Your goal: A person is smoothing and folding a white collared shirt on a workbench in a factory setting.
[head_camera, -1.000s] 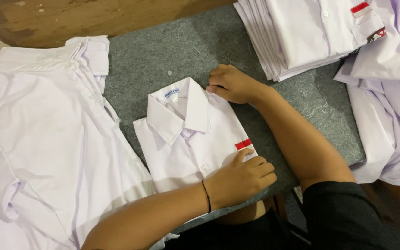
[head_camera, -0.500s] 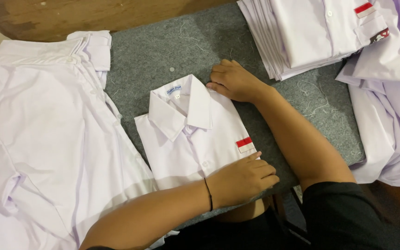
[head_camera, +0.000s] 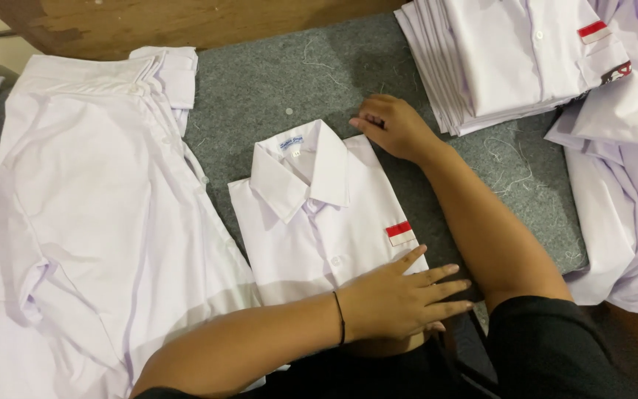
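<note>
Grey felt cloth (head_camera: 275,81) covers the worktable, with bare brown wood showing along the far edge at 12 o'clock. At the centre lies a folded white cotton shirt (head_camera: 319,222), collar pointing to 12 o'clock, a small red-and-white patch on its chest at about 3 o'clock from the buttons. The left hand (head_camera: 400,299) lies flat and open on the shirt's near edge at 6 o'clock, fingers spread toward 3 o'clock, holding nothing, only pressing down. The right hand (head_camera: 393,125) rests at the shirt's far shoulder corner, about 1 o'clock from the collar, fingers curled loosely against the fabric edge; whether it pinches the cloth or just touches it cannot be told.

An unfolded white shirt (head_camera: 97,222) is spread out at 9 o'clock, just beside the folded one and overlapping the felt. 1 stack of folded white shirts (head_camera: 511,66) sits at 2 o'clock, near the right hand but apart from it, and loose white garments (head_camera: 629,192) lie heaped at 3 o'clock.

Squaring a fold like this goes best, I judge, with flat palms and even pressure: the near hand anchors the hem while the far hand tucks the shoulder edge straight, so the sides run parallel and the collar stays centred. Dragging sideways would likely skew the placket or wrinkle the front.
</note>
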